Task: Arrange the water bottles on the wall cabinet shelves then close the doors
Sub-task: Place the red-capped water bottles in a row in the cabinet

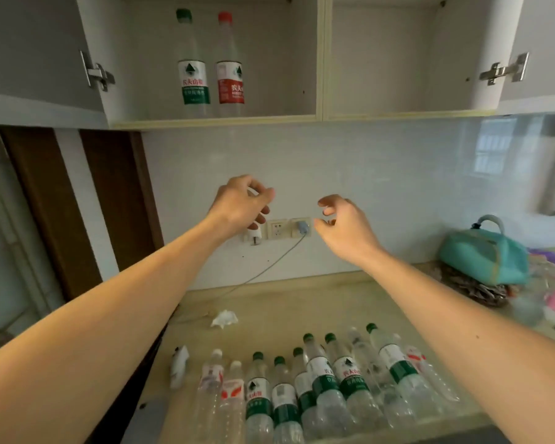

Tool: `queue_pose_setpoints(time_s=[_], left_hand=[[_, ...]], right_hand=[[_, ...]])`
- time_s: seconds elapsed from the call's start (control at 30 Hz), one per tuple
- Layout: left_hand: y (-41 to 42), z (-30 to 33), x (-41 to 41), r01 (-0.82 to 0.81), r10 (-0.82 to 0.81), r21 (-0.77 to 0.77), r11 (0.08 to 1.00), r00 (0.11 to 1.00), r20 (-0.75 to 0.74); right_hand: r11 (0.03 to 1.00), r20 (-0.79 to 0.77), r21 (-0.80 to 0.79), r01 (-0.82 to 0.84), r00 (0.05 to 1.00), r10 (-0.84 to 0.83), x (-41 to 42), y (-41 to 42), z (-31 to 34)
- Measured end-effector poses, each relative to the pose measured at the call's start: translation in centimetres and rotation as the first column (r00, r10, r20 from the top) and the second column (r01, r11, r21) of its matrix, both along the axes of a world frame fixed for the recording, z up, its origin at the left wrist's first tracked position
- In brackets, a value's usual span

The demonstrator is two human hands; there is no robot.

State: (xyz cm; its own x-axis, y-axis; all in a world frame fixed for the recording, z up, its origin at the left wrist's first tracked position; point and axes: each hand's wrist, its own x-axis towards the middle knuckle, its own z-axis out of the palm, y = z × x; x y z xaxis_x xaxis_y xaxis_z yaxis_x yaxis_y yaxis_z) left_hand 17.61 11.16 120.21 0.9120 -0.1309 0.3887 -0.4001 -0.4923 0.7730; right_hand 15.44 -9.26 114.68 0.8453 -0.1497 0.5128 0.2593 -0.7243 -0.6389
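Bottles [318,389] crowding beige countertop [269,302], tiled backsplash [382,174], open wall cabinet [321,59] above

Both bare forearms are reaching forward and upward, converging toward the middle. The left hand [241,205] is hanging with fingers loosely curled, gripping nothing. The right hand [343,224] is facing it, fingers likewise relaxed and curled, holding nothing, the two hands near each other but apart.

Two bare forearms, no sleeves, bare hands [242,205], no rings
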Motion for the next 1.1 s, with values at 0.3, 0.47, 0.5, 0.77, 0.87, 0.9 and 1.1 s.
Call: queue_pose_setpoints(time_s=[0.3,0.47,0.5,0.77,0.87,0.9,1.1], left_hand=[[-2.5,-11.8,-6.7,0.207,-0.203,0.017,0.978,0.97,-0.136],[-3.3,-19.2,-10.1,0.268,-0.266,-0.051,0.962,0.877,-0.4],[-3.6,-20.3,-10.5,0.272,-0.277,-0.076,0.959,0.855,-0.438],[-9.2,-31.4,-13.4,0.321,-0.325,-0.124,0.939,0.713,-0.621],[-12.5,-37.7,-14.2,0.278,-0.29,-0.13,0.952,0.675,-0.678],[-13.6,-40.0,-14.5,0.271,-0.276,-0.122,0.955,0.661,-0.698],[-18.0,-56.1,-15.6,0.212,-0.12,0.032,0.977,0.662,-0.74]], right_hand=[[0.988,-0.179,0.031,0.153,0.973,-0.145,-10.5,-1.4,-10.6],[0.984,-0.291,0.077,0.163,0.947,-0.134,-15.5,-3.1,-16.5],[0.982,-0.304,0.081,0.172,0.942,-0.14,-16.2,-3.8,-17.4],[0.948,-0.471,0.174,0.268,0.868,-0.159,-19.9,-9.6,-27.9],[0.951,-0.558,0.162,0.263,0.82,-0.132,-20.7,-12.5,-33.1],[0.949,-0.584,0.163,0.269,0.802,-0.127,-20.9,-13.7,-35.0],[0.924,-0.715,0.179,0.337,0.69,-0.113,-21.8,-20.5,-49.2]])
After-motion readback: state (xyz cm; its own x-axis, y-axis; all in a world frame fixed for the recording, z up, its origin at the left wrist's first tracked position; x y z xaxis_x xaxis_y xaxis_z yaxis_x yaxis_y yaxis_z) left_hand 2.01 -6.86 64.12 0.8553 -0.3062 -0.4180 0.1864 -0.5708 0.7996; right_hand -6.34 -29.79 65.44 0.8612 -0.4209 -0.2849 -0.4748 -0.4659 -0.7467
